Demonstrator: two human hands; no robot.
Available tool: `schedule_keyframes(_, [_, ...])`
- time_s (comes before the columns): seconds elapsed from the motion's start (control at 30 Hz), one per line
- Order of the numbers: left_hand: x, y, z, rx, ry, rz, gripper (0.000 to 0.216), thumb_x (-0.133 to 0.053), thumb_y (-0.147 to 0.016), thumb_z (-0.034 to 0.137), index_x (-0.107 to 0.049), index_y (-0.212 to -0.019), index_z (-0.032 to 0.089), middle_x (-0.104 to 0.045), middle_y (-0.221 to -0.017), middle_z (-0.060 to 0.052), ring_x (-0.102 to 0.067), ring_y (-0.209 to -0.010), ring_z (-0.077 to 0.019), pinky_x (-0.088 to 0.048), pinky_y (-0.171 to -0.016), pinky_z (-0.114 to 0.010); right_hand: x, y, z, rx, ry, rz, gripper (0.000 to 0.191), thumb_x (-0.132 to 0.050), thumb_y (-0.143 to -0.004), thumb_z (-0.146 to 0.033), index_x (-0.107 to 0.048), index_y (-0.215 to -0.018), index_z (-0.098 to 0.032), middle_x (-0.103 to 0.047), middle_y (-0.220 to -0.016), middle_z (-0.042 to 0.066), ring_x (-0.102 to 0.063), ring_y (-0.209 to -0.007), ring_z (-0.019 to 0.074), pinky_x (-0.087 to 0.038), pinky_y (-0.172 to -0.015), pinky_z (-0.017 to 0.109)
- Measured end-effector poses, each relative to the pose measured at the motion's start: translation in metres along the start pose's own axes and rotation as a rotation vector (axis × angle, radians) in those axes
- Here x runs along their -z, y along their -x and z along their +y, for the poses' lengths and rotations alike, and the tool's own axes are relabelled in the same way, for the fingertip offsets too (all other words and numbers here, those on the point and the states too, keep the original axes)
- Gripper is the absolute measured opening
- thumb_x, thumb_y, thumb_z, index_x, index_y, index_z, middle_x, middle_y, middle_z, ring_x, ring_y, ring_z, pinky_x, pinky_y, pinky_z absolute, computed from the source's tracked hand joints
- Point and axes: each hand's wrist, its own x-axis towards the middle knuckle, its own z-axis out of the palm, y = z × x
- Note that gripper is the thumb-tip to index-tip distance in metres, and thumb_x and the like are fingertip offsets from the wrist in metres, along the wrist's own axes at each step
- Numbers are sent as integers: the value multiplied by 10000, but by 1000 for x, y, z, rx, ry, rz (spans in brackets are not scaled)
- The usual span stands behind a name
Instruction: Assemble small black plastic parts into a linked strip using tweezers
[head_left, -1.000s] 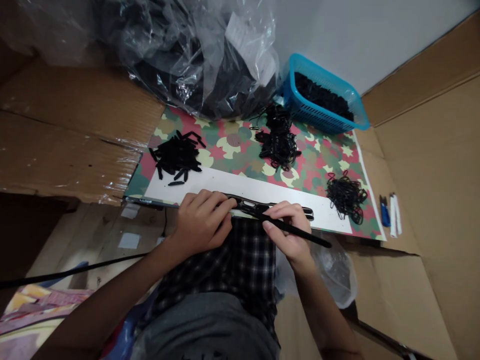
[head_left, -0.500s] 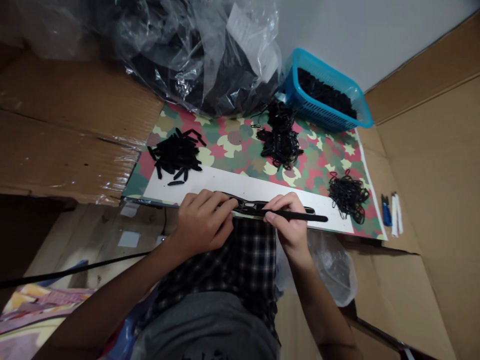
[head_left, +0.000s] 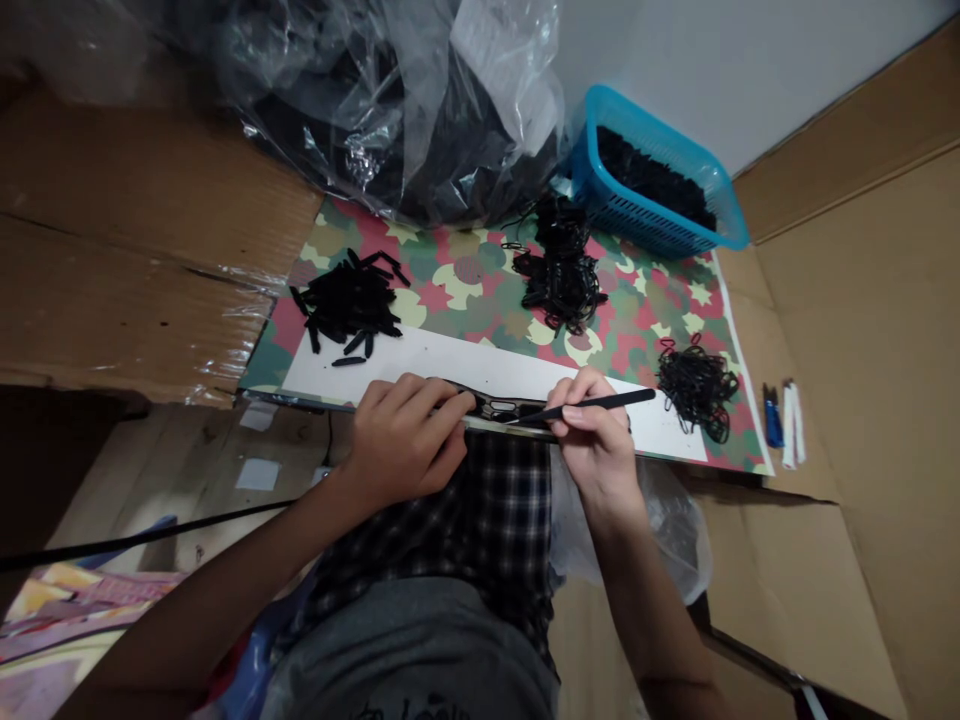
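Over a plaid cloth [head_left: 499, 510] on the person's lap, work is proceeding at the near edge of a white card strip [head_left: 517, 370]. The left hand [head_left: 401, 440] is gripping a slotted black plastic piece [head_left: 499, 406], with its fingers [head_left: 439, 400] curled closed over one end. The piece is lying along the card's edge, just above the plaid. The right hand [head_left: 596, 430] is pinching a slim black rod [head_left: 607, 402] between thumb and fingers, and the rod's tip is reaching toward the piece's oval openings; actual contact is too small to confirm.

Stock on hand is considerable. A loose pile of short black plastic pieces [head_left: 345, 310] is sitting on a camouflage-patterned sheet [head_left: 480, 290]. A heap of thin black loops [head_left: 562, 285] is lying mid-sheet, and a second heap of black loops [head_left: 697, 390] is lying near the sheet's right edge. A blue plastic basket [head_left: 634, 215] is standing at the far corner, holding a dense layer of black items [head_left: 652, 180]. Behind the sheet, a clear plastic bag [head_left: 390, 110] of black material is slumping against the wall. Which items are finished and which are outstanding cannot be determined from this view, but all three loose piles are showing substantial quantities.
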Motion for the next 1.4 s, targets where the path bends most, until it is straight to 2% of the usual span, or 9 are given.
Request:
schedule_keyframes(0.37, [-4, -1, 2, 5, -23, 26, 138, -586, -805, 179, -683, -903, 187, -714, -812, -8, -581, -722, -218, -321, -639, -385, 5, -11, -8, -122, -3, -121, 79, -628, -592, -186, -560, -570, -220, -491, -459, -46, -386, -452, 113, -259, -476, 257])
schedule_keyframes(0.53, [-4, -3, 3, 25, -19, 50, 109, -608, -850, 260, -681, -878, 184, -708, -794, -10, -572, -717, -217, -317, -641, -385, 6, -15, -10, -191, -1, -147, 81, -621, -591, -187, -548, -569, -214, -496, -480, -49, -358, -436, 101, -249, -466, 247])
schedule_keyframes(0.83, [-2, -11, 11, 165, 1, 8, 256, -628, -880, 444, -653, -781, 209, -678, -717, -11, -569, -735, -225, -290, -656, -388, 6, -17, -10, -190, 32, -137, 109, -641, -590, -213, -537, -559, -224, -507, -480, -50, -354, -435, 108, -247, -463, 249])
schedule_keyframes(0.97, [-1, -13, 14, 221, 22, -31, 265, -612, -866, 446, -633, -731, 218, -668, -698, -5, -564, -739, -231, -293, -672, -394, 6, -17, -10, -190, 34, -143, 88, -640, -575, -216, -555, -563, -231, -506, -471, -53, -347, -429, 115, -246, -445, 244])
schedule_keyframes(1.27, [-2, -16, 17, 249, 8, -36, 256, -597, -832, 427, -605, -694, 211, -653, -673, -7, -564, -738, -241, -285, -672, -394, 10, -19, -7, -138, 25, -211, 106, -638, -606, -202, -537, -577, -218, -481, -463, -53, -404, -438, 105, -286, -449, 216])
schedule_keyframes(1.4, [-2, -16, 18, 250, -1, -43, 233, -593, -823, 406, -596, -698, 210, -656, -677, -9, -568, -739, -241, -279, -669, -394, 9, -21, -7, -156, 36, -199, 94, -638, -580, -204, -546, -568, -220, -513, -471, -48, -371, -410, 101, -278, -438, 231])
